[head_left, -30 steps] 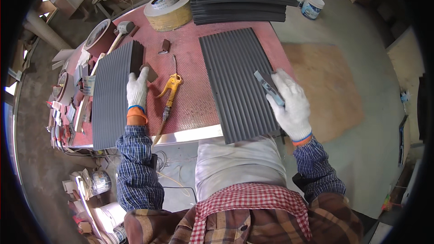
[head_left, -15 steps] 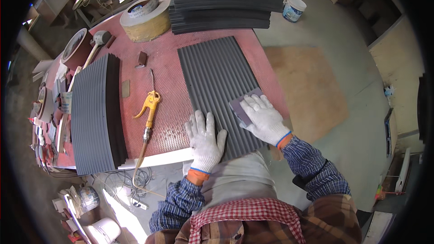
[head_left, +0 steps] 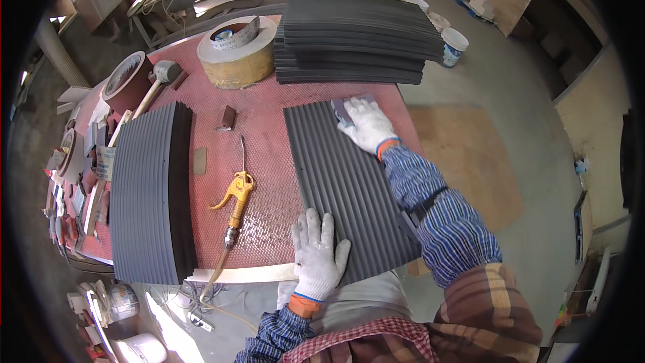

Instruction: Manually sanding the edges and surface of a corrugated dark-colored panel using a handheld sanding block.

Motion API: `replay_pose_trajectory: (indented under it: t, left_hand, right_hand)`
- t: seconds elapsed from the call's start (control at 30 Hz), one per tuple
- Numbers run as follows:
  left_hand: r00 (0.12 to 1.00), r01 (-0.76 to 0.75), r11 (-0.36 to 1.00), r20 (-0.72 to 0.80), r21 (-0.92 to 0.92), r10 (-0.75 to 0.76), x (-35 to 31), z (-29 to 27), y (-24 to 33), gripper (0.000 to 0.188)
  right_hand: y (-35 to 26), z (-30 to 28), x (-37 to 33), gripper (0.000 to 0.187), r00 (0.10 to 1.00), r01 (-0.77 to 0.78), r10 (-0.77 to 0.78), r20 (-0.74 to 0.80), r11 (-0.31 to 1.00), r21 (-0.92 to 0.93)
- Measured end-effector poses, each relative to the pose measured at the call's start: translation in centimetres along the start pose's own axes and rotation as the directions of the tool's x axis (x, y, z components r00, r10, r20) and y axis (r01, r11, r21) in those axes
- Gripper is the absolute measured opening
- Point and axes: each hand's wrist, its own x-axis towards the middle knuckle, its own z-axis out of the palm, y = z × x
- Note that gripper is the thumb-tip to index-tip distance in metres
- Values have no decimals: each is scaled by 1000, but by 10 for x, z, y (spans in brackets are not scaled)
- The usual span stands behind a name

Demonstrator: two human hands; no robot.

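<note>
A dark grey ribbed panel (head_left: pixel 356 208) lies on the red mesh-covered table in front of me, its near end at the table's front edge. My left hand (head_left: pixel 318 255), in a white knit glove, rests flat on the panel's near left corner with its fingers stretched out. At the panel's far right end, my gloved right hand (head_left: pixel 369 126) presses a purple-grey piece of sandpaper (head_left: pixel 341 113) against the ribs. The fingers lie over the sandpaper and hide much of it. To the left of the panel lies a yellow air blow gun (head_left: pixel 238 191) with its hose running off the front edge.
Stacks of ribbed panels stand at the left (head_left: pixel 144 195) and at the back (head_left: pixel 356 33). A big tape roll (head_left: pixel 235 70), a mallet (head_left: pixel 165 70) and a brown block (head_left: pixel 226 117) sit on the table (head_left: pixel 262 242). A white bucket (head_left: pixel 454 47) stands on the floor beyond.
My right hand has slid the sandpaper away from me along the ribs, from the near right part to the far end. My left hand stays on the near left corner. The view has shifted.
</note>
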Motion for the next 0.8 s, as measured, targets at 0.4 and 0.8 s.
replay_pose_trajectory:
  t: [0.4, 0.8]
  left_hand:
    - [1000, 23, 999, 20, -37, -23, -2, -8, 2, 72]
    - [1000, -2, 1000, -18, -21, 1, 3, -3, 2, 69]
  right_hand:
    - [15, -12, -75, 63, 992, 112, -115, 60, 992, 54]
    - [3, -2, -58, 60, 987, 131, -133, -95, 991, -27]
